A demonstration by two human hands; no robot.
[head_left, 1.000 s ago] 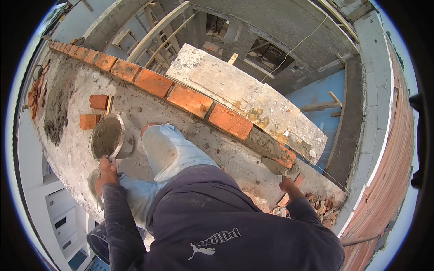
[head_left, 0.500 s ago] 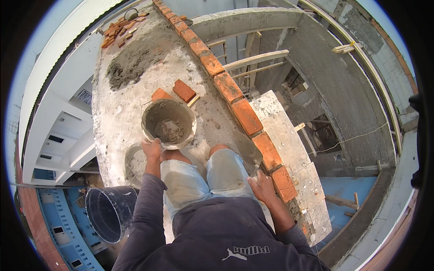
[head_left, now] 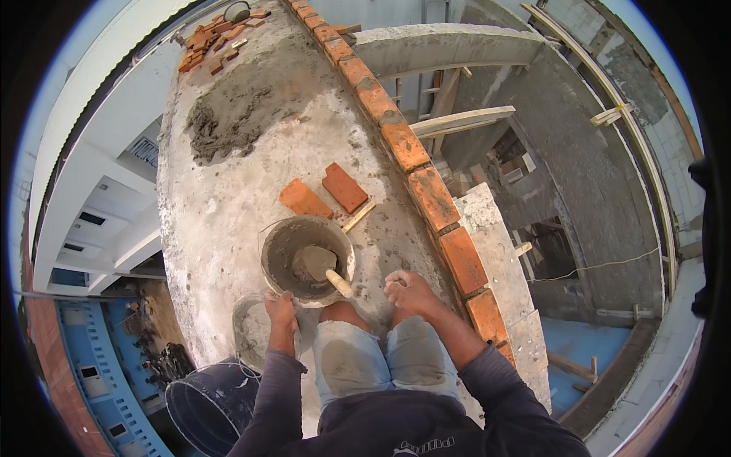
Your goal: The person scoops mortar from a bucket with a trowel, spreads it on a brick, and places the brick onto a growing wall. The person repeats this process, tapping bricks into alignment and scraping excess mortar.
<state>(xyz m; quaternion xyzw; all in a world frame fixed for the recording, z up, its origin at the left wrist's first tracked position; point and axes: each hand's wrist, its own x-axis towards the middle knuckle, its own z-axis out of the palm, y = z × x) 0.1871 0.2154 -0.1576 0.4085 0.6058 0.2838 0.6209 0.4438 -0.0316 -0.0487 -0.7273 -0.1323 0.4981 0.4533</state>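
A mortar bucket [head_left: 344, 242] stands in front of my knees, with grey mortar inside. My left hand [head_left: 282, 311] is closed on its near left rim. Inside the bucket rests a trowel [head_left: 340, 284], its blade in the mortar and its wooden handle leaning over the near rim. My right hand [head_left: 410, 292] is above my right knee, fingers curled, with nothing visible in them. Beyond the bucket lie two loose orange bricks, a left brick [head_left: 304, 199] and a right brick [head_left: 344, 187], beside a pale wooden piece [head_left: 359, 218].
A brick course [head_left: 435, 199] runs along the slab's right side, above a deep drop with timber props. A mortar heap [head_left: 225, 126] and piled bricks [head_left: 209, 44] lie farther off. At lower left are a dark bucket [head_left: 209, 411] and a round mortar-crusted container [head_left: 251, 327].
The trowel, held in my right hand beside the brick course, now rests in the bucket, let go. My right hand has moved inward. The view has shifted; my left hand stays at the rim.
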